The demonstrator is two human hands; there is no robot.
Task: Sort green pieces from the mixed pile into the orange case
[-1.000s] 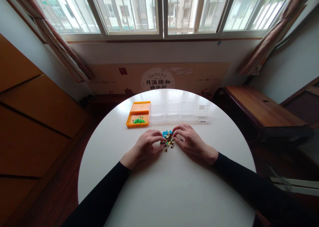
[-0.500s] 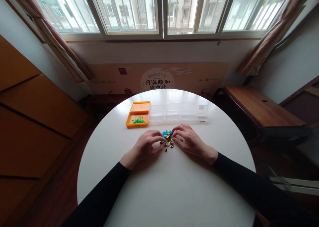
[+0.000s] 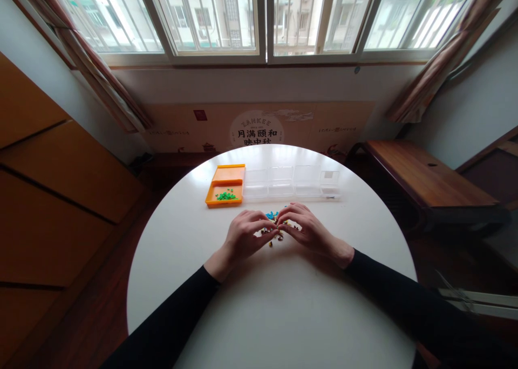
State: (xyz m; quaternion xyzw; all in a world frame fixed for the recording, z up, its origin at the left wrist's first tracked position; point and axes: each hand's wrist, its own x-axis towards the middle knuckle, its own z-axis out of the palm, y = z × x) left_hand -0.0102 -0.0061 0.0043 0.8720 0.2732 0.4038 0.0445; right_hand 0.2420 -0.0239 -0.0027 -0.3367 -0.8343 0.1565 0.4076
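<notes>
A pile of small loose pieces (image 3: 272, 216), blue, yellowish and dark brown, lies on the white round table (image 3: 259, 315). Over the pile's left side is my left hand (image 3: 247, 233), thumb and fingertips brought together. My right hand (image 3: 304, 227) comes in from the other side, its fingers pinched too. The fingertips of both hands meet or nearly meet above the pieces; what they grip is too small to make out. Behind my left hand stands an orange box (image 3: 207, 202), its lid folded back, with small green pieces (image 3: 226, 196) inside.
A row of clear plastic compartment boxes (image 3: 279, 192) with raised lids stands right of the orange box. A wooden bench (image 3: 429, 169) is off to the right, wooden cabinets (image 3: 52, 196) to the left. A printed cardboard panel (image 3: 259, 123) is beyond the table, under the window.
My left hand has moved right, over the pile, until its fingertips meet or nearly meet those of my right hand. The right hand has barely shifted, and less of the pile shows.
</notes>
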